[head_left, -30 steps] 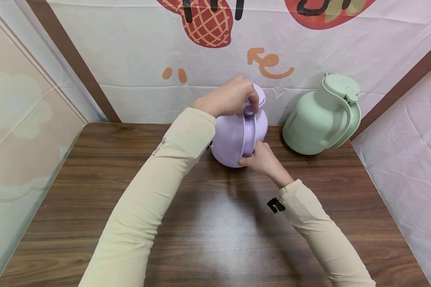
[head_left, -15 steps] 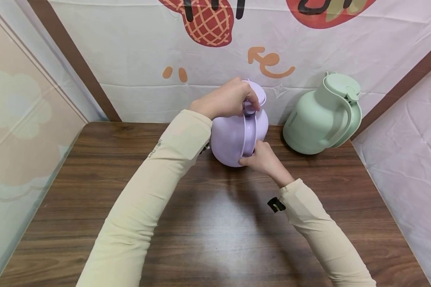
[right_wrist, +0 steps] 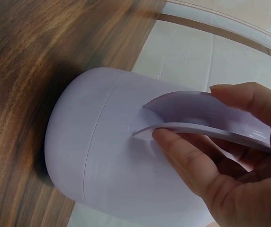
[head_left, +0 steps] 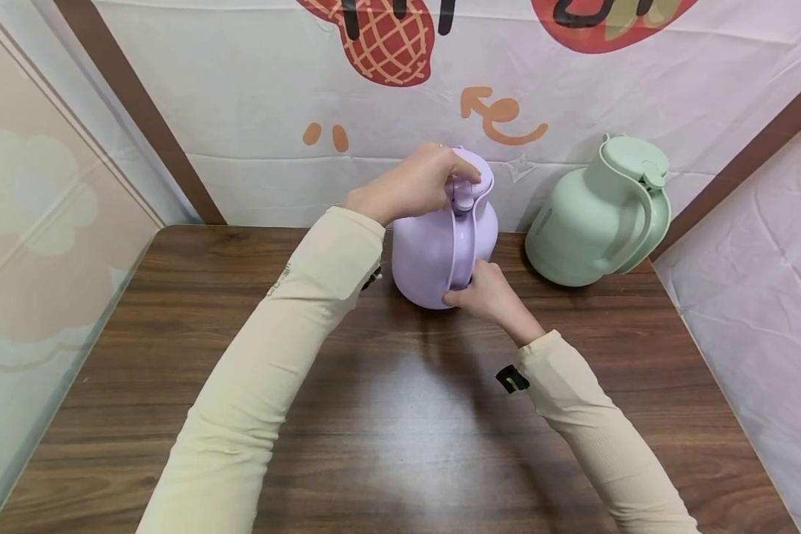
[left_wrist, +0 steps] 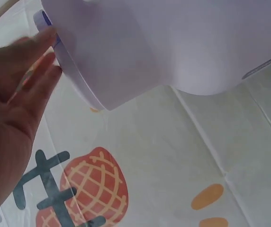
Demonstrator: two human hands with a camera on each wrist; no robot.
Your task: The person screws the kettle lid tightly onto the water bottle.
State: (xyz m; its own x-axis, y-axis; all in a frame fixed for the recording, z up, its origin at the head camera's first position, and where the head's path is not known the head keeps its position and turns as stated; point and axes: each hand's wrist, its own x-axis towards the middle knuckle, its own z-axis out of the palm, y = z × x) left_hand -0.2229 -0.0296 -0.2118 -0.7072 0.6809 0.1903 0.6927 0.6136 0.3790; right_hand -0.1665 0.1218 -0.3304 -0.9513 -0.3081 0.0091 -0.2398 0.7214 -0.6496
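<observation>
A purple thermos jug stands on the wooden table against the back wall. Its handle faces me, and its lid sits on the neck. My right hand grips the handle's lower part, thumb and fingers on either side of it, as the right wrist view confirms. Up at the lid is my left hand, its index finger stretched over the top. In the left wrist view the fairly straight fingers touch the lid's rim. The lever at the lid's handle side is partly uncovered.
A pale green thermos jug with a lid and handle stands to the right on the table. Behind both jugs rises a white printed sheet. More sheets hang along the table's left and right sides.
My left hand has shifted slightly left, and its fingers have loosened from the lid's lever, leaving more of the lid visible. My right hand keeps its grip; the jug stays put.
</observation>
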